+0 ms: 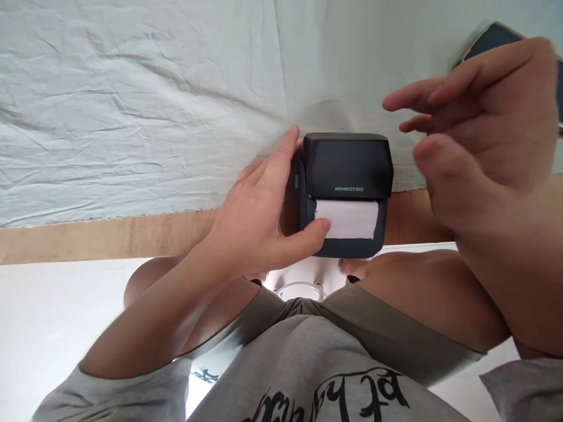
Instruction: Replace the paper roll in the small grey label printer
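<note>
A black label printer marked NIIMBOT sits at the near edge of the table, its lid down. From its front slot a white paper label sticks out over the body. My left hand grips the printer along its left side, the thumb pressing the label's left edge and the fingers stretched along the casing. To the right of the printer, apart from it, my right hand is raised with fingers spread, and nothing shows between them.
A dark phone-like object lies at the upper right, partly hidden behind my right hand. Pale wrinkled cloth covers the table, leaving a bare wooden edge along the front. My legs are just below that edge.
</note>
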`<state>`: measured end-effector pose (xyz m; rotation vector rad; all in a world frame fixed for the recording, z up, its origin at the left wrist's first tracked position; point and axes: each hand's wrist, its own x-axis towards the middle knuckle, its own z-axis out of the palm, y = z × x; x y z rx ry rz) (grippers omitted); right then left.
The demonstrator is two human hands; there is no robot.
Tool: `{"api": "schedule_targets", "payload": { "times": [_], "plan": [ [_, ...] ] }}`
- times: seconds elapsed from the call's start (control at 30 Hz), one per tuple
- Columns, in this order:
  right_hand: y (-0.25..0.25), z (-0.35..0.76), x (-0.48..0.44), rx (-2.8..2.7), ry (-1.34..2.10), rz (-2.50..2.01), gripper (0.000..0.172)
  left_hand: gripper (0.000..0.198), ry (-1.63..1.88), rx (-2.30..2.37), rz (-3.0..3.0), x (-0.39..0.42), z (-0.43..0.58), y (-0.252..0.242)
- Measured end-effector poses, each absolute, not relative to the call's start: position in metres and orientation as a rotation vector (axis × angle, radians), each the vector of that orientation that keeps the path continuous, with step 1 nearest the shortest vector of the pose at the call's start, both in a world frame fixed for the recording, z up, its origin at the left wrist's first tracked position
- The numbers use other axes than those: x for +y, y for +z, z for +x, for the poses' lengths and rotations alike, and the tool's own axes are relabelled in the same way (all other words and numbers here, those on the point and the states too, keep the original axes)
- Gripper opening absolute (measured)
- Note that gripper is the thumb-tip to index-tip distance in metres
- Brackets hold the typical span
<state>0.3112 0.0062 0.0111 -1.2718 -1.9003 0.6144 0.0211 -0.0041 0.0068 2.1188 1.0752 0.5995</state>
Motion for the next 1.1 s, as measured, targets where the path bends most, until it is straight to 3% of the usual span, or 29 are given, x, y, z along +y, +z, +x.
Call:
{"api": "schedule_targets", "payload": {
  "times": [0.07, 0.37, 0.83, 1.0, 1.1],
  "plan": [
    [0.013, 0.309, 0.004, -1.951, 0.642, -1.215, 0.033, 0.094, 0.594, 1.058, 2.083, -0.003, 0.020, 0.008],
    [0.013, 0.317, 0.012, -2.044, 0.950, -1.103, 0.035, 0.036, 0.855, 1.088, 1.729, 0.001, 0.032, 0.011],
    [0.019, 0.318, 0.016, -2.147, 1.052, -1.117, 0.037, 0.041, 0.799, 1.111, 1.764, 0.003, 0.031, 0.009],
    [0.011, 0.321, 0.015, -2.133, 1.052, -1.140, 0.050, 0.034, 0.839, 1.168, 1.766, -0.001, 0.032, 0.008],
    [0.007, 0.323, 0.011, -2.179, 0.977, -1.130, 0.045, 0.035, 0.799, 1.227, 1.804, -0.005, 0.029, 0.012]
  ]
}}
